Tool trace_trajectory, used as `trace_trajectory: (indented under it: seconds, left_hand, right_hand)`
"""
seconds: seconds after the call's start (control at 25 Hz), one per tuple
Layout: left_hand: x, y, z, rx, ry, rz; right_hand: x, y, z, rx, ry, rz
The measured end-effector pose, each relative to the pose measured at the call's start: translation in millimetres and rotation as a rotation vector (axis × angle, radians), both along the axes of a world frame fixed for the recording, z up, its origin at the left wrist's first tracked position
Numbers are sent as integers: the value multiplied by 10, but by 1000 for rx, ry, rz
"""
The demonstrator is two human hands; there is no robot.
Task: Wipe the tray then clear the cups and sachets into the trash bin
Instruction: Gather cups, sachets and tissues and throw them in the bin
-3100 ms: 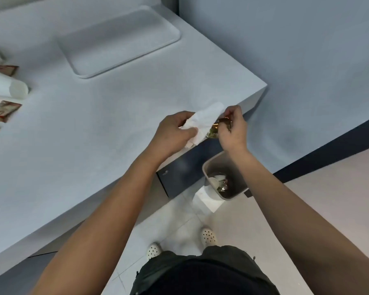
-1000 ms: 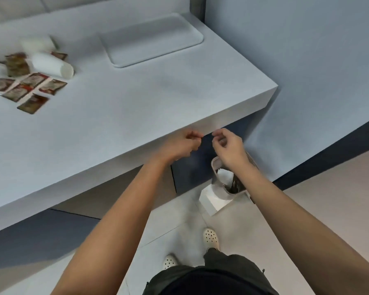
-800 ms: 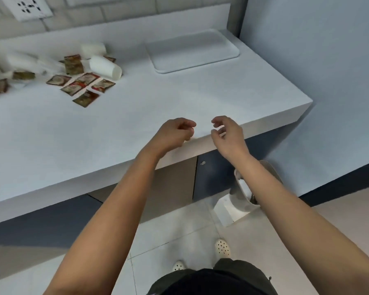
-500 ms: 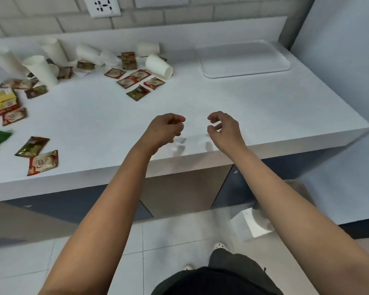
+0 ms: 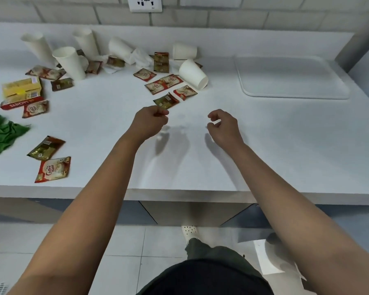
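A white tray sits bare at the back right of the white counter. Several white paper cups stand or lie at the back; one lying cup is nearest the tray, one upright cup is at the left. Brown and red sachets are scattered about, and a brown sachet lies just beyond my left hand. That hand hovers over the counter with its fingers curled shut and nothing in them. My right hand hovers beside it, fingers loosely apart, holding nothing. The trash bin's white liner shows on the floor, mostly hidden by my right arm.
A green cloth lies at the counter's left edge. A yellow and red sachet box sits behind it. Two more sachets lie near the front left edge. A wall socket is above the cups.
The tissue and wrapper left my hands over the bin. My view swung left from the bin to the counter, and both empty hands rose over it toward the sachets.
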State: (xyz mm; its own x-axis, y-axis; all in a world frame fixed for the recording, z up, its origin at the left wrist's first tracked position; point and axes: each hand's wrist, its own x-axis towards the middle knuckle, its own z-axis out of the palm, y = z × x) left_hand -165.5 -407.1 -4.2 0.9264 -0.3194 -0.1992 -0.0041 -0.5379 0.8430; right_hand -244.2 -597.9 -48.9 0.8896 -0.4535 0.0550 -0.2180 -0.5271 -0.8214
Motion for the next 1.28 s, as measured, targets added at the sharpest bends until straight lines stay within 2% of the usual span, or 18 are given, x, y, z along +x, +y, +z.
trace_trajectory:
  seconds: [0.2, 0.36, 0.68, 0.92, 1.12, 1.28]
  left_hand:
    - [658, -344, -101, 285, -163, 52]
    - [1087, -554, -217, 363, -158, 100]
    - [1441, -710, -397, 562, -55, -77]
    - [1449, -625, -401, 413, 14, -39]
    - [1402, -598, -375, 433, 9, -84]
    - [1223, -559, -244, 124, 49, -14]
  right_hand:
    - [751, -381, 126, -40, 0, 8]
    - [1332, -634, 161, -86, 10, 2]
    - [2169, -724, 105, -197, 148, 18]
    - [2312, -644, -84, -256, 237, -10]
    - [2120, -600, -87, -166, 124, -67]
    - [1677, -572, 16, -86, -6, -110]
